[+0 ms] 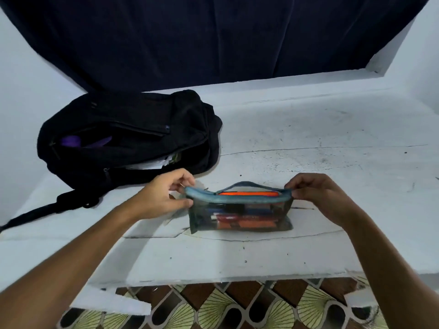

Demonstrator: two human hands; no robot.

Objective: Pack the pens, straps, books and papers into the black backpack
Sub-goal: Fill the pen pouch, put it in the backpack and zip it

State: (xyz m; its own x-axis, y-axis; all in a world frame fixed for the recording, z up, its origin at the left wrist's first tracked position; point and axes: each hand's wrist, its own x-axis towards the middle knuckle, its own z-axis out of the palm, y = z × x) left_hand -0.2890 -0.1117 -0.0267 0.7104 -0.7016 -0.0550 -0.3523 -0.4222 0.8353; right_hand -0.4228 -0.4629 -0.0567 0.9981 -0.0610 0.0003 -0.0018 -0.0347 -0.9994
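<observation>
pen pouch (240,216) upright | long axis left-right | hands (164,198) pinch ends

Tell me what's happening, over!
Left hand pinching pencil pouch at one end, right hand at the other. Black backpack open, papers showing inside. Nothing between pouch and backpack.

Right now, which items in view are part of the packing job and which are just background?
Job: pen pouch, pinched at its ends by left hand and right hand; backpack; papers inside it.
Background: dark curtain; white ledge; patterned floor.
</observation>
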